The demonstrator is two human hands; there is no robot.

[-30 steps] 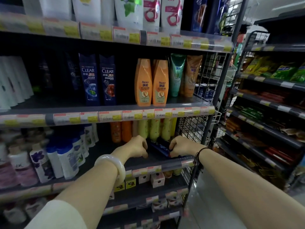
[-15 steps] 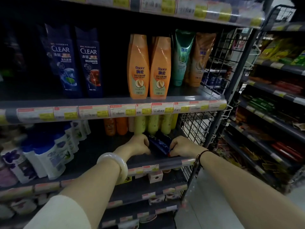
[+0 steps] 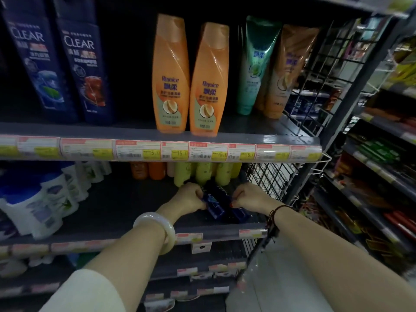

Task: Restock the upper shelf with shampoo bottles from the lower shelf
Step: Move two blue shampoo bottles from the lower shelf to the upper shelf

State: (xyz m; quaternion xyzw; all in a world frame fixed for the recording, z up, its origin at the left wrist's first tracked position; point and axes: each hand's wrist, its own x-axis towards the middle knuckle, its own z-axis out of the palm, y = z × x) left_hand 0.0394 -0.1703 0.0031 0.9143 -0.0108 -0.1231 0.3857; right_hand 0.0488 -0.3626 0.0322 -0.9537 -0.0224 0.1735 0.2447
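Left hand and right hand on lower shelf, fingers curled tight around dark blue shampoo bottles lying flat between them near shelf front. Behind: yellow-green bottles upright. Above, upper shelf: orange Rejoice bottles centre, CLEAR bottles left.

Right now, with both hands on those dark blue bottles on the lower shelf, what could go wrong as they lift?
Lifting the dark blue bottles lying flat between the left hand and right hand could slip one loose; how firm the grip is cannot be told. The yellow-green bottles right behind could topple. The upper shelf edge overhangs closely, so bottles could knock it.
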